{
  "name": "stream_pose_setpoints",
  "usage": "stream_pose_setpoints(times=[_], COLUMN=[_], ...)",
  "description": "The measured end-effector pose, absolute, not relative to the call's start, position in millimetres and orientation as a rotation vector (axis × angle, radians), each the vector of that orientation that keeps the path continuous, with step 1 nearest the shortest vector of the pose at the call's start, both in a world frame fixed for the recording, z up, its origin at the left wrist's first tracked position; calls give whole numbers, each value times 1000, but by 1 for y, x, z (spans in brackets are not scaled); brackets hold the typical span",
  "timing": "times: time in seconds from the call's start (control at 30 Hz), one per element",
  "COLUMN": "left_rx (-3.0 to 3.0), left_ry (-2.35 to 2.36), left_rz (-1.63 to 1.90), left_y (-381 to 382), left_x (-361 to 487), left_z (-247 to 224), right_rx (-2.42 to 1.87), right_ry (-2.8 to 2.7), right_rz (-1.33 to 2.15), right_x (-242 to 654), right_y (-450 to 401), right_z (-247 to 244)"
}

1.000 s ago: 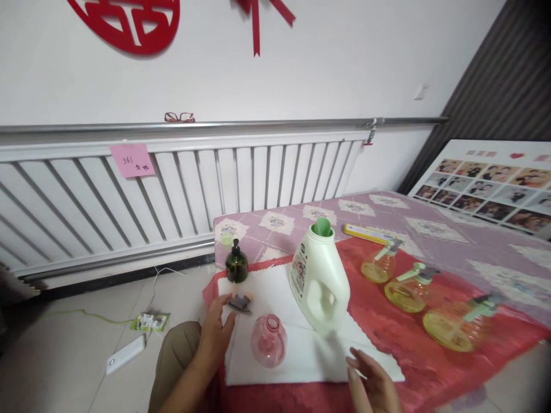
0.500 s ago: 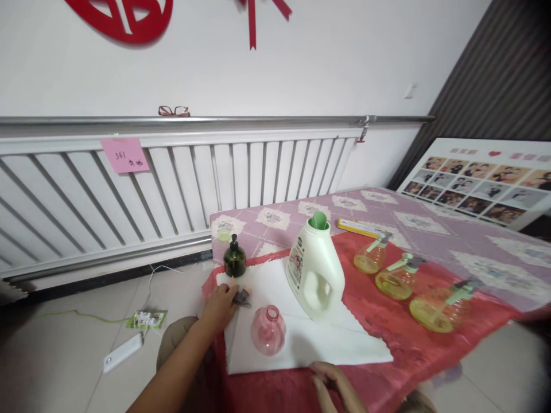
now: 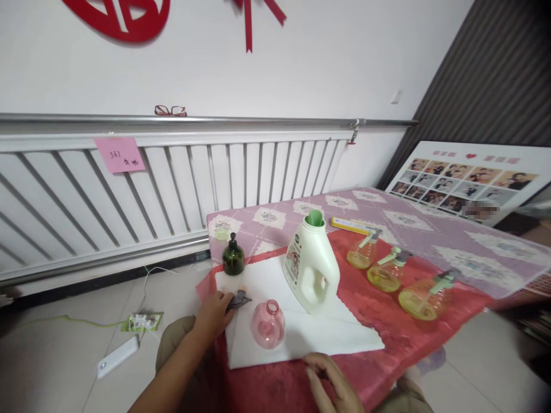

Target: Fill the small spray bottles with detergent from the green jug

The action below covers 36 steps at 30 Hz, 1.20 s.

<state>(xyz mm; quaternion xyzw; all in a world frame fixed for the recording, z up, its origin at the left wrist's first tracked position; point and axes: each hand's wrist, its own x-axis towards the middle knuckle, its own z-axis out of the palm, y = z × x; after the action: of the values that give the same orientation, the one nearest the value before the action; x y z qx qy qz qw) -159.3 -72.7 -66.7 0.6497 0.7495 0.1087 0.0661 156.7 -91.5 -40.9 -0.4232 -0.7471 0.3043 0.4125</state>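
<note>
My left hand (image 3: pixel 214 314) is closed on a dark grey spray head (image 3: pixel 239 299) at the left side of a white cloth (image 3: pixel 301 344). Just right of it a pink see-through bottle (image 3: pixel 267 326) stands upright with an uncovered neck. My right hand (image 3: pixel 331 380) rests at the cloth's front edge, thumb and fingers apart, with nothing seen in it. Behind the pink bottle stands a large pale green jug (image 3: pixel 314 264) with a green spout in its mouth. A dark green pump bottle (image 3: pixel 233 258) is beyond my left hand.
Three spray bottles with yellow liquid (image 3: pixel 384 277) stand on the red cloth (image 3: pixel 447 321) at the right. A yellow and white box (image 3: pixel 350 225) and a pale green cap (image 3: pixel 221 234) lie farther back. A radiator (image 3: pixel 241 172) runs along the wall.
My left hand has taken hold of the spray head, which has turned so its nozzle points right. The view has shifted slightly to the right; the bottles and jug stay put.
</note>
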Motion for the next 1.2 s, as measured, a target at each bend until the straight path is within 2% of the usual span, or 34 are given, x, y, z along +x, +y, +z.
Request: stream_pose_setpoints(times=[0.23, 0.4, 0.67, 0.97, 1.2], left_rx=[1979, 1995, 2029, 2067, 2076], left_ry=[2284, 2288, 2298, 2295, 2292], left_rz=[267, 199, 203, 285, 443], left_y=[-79, -79, -79, -82, -84], left_x=[-159, -159, -159, -158, -167], left_z=[-68, -66, -68, -69, -67], right_rx=[-966, -812, -923, -1198, -925], right_ry=[-2095, -2527, -2580, -2356, -2389], right_rz=[880, 1250, 1743, 1789, 1744], right_x=[118, 55, 8, -4, 7], right_y=[-116, -158, -185, -189, -202], right_z=[-29, -34, -69, -124, -104])
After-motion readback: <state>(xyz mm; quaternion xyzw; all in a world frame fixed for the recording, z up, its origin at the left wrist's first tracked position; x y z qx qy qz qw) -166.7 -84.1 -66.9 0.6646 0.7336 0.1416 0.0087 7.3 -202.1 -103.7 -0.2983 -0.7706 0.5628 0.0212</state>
